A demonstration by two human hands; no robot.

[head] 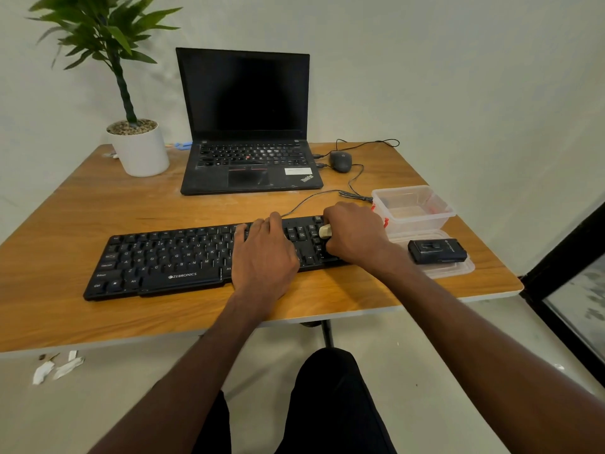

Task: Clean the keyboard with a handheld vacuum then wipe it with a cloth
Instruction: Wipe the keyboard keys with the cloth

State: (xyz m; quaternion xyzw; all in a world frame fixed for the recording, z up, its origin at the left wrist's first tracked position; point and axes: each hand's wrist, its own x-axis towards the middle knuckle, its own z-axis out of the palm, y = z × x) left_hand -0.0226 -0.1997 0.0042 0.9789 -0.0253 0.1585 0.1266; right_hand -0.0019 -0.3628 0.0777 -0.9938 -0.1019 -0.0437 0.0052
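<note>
Wooden table: laptop, plastic tub crowd the keyboard.

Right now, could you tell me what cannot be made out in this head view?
- The beige object gripped by the right hand: mostly hidden by the fingers.
- Keyboard right-hand keys: covered by both hands; the left hand lies flat.
- Black device on the lid: label too small.
- No cloth visible.

Right hand hides beige object; keyboard right end covered.
</note>
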